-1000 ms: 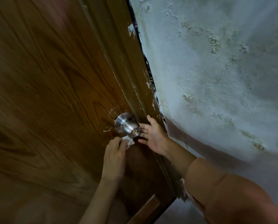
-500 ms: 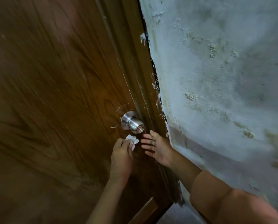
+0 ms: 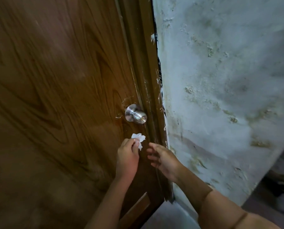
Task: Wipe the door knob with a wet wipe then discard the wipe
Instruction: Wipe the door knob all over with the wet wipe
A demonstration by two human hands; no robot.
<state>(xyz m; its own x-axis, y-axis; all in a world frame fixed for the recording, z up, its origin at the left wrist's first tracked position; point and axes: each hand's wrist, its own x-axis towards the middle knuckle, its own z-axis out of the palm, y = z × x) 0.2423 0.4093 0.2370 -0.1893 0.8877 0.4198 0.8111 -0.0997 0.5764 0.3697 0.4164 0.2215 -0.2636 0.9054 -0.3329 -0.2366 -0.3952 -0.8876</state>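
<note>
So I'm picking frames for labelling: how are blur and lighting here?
Head view: dim overall; door knob sharp with a small glint; wipe bright and readable; right hand motion-blurred; wide-angle bends the door frame.

- We see the silver door knob (image 3: pixel 135 114) on the brown wooden door (image 3: pixel 55 96), clear of both hands.
- Our left hand (image 3: pixel 127 158) pinches a crumpled white wipe (image 3: pixel 138 139) below the knob.
- Our right hand (image 3: pixel 164 160) hovers just beside it, fingers spread and empty.
- A stained pale wall (image 3: pixel 220 96) lies to the right.
</note>
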